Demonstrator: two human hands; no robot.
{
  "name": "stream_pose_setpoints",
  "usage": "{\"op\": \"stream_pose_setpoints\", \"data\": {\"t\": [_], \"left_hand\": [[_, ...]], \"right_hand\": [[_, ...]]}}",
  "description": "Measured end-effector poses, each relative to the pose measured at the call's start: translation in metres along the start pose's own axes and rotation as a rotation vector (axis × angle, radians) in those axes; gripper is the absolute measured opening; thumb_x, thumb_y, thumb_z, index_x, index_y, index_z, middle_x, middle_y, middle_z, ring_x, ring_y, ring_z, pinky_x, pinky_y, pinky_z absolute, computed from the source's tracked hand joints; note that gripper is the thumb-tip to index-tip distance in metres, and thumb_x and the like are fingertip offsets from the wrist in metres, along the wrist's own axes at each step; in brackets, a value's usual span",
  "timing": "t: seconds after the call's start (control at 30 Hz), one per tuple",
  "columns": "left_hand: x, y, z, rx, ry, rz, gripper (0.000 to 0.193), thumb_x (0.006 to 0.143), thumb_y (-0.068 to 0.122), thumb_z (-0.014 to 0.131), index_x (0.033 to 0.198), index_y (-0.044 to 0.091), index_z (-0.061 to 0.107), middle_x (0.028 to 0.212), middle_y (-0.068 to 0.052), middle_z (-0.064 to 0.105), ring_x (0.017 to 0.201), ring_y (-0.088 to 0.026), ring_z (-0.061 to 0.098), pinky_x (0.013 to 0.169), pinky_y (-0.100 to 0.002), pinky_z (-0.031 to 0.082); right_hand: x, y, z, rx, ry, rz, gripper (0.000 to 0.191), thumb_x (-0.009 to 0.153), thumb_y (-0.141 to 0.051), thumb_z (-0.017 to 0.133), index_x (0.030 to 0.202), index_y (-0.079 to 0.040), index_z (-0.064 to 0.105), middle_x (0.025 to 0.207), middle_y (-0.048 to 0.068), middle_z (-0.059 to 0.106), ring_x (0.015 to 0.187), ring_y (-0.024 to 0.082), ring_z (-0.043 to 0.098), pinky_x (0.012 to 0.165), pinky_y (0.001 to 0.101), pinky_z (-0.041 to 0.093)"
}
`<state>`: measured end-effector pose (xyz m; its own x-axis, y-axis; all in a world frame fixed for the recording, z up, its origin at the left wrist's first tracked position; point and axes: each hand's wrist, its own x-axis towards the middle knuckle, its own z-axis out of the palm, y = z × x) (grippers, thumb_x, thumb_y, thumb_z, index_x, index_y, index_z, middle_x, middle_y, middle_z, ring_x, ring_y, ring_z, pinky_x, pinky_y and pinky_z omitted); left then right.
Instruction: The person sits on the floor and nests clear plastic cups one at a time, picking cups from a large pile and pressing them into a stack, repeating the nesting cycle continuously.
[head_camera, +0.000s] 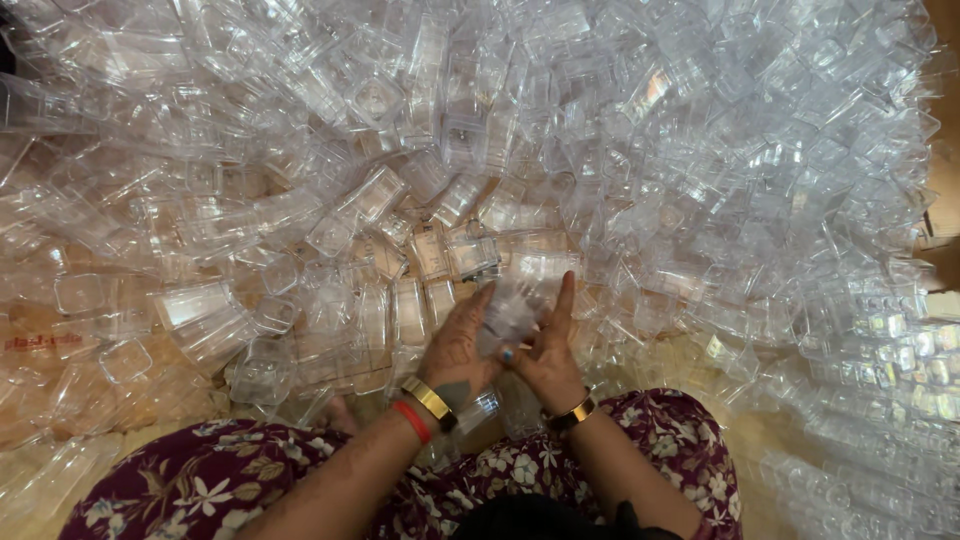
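Observation:
A huge heap of clear plastic cups (480, 150) covers the floor in front of me. Both hands meet low in the middle of the view, closed around one clear plastic cup (510, 315) held between them. My left hand (455, 350) grips its left side and wears a gold bangle and a red band at the wrist. My right hand (545, 355) presses the cup from the right, index finger stretched upward, a gold bangle on its wrist. My knees in dark red flowered cloth (230, 485) frame the bottom of the view.
Stacked rows of nested clear cups (890, 370) lie at the right. Loose single cups (200, 310) are scattered at the left over brown cardboard flooring (40, 345). A wooden surface (945, 120) shows at the far right edge.

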<state>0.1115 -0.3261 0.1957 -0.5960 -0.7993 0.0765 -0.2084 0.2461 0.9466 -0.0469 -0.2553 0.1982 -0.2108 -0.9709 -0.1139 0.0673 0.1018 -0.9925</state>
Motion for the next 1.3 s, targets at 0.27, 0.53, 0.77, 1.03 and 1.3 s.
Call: {"op": "stream_pose_setpoints", "data": {"t": [0.27, 0.53, 0.77, 1.03, 1.3], "left_hand": [[0.015, 0.016, -0.018, -0.482, -0.083, -0.38, 0.048, 0.088, 0.017, 0.072, 0.135, 0.016, 0.065, 0.119, -0.005, 0.071, 0.106, -0.016, 0.069, 0.09, -0.033, 0.063], [0.016, 0.019, -0.02, -0.053, 0.035, 0.089, 0.027, 0.09, 0.016, 0.077, 0.114, 0.007, 0.07, 0.104, -0.008, 0.069, 0.089, -0.02, 0.072, 0.077, -0.033, 0.06], [0.016, 0.004, -0.014, 0.142, -0.015, 0.223, 0.027, 0.09, 0.014, 0.076, 0.115, 0.007, 0.069, 0.104, -0.007, 0.07, 0.088, -0.022, 0.072, 0.077, -0.032, 0.061], [0.014, -0.02, 0.002, -0.267, -0.221, 0.109, 0.036, 0.098, 0.004, 0.063, 0.135, 0.006, 0.061, 0.121, -0.003, 0.063, 0.105, -0.014, 0.071, 0.091, -0.027, 0.062], [0.022, 0.009, -0.022, 0.106, -0.167, 0.353, 0.048, 0.087, 0.01, 0.072, 0.134, 0.006, 0.064, 0.107, -0.005, 0.063, 0.094, -0.016, 0.068, 0.084, -0.026, 0.059]], "right_hand": [[0.025, -0.014, -0.029, 0.569, -0.056, 0.132, 0.111, 0.074, -0.003, 0.067, 0.168, -0.023, 0.011, 0.154, 0.016, 0.043, 0.129, 0.032, 0.055, 0.102, 0.0481, 0.052], [0.019, 0.001, -0.041, 0.77, -0.239, 0.221, 0.101, 0.08, -0.015, 0.06, 0.17, -0.014, 0.015, 0.146, 0.018, 0.052, 0.127, 0.032, 0.055, 0.107, 0.0456, 0.048], [0.021, -0.002, -0.041, 0.842, -0.306, 0.228, 0.105, 0.077, -0.017, 0.061, 0.17, -0.017, 0.012, 0.147, 0.02, 0.051, 0.125, 0.032, 0.057, 0.107, 0.0456, 0.049], [0.018, 0.002, -0.045, 1.031, -0.317, 0.277, 0.107, 0.079, -0.02, 0.064, 0.169, -0.008, 0.009, 0.149, 0.022, 0.053, 0.12, 0.036, 0.058, 0.102, 0.0516, 0.05], [0.026, -0.002, -0.043, 1.218, -0.477, 0.32, 0.107, 0.085, -0.016, 0.066, 0.173, -0.005, 0.006, 0.137, 0.026, 0.055, 0.114, 0.042, 0.063, 0.099, 0.0601, 0.053]]}}
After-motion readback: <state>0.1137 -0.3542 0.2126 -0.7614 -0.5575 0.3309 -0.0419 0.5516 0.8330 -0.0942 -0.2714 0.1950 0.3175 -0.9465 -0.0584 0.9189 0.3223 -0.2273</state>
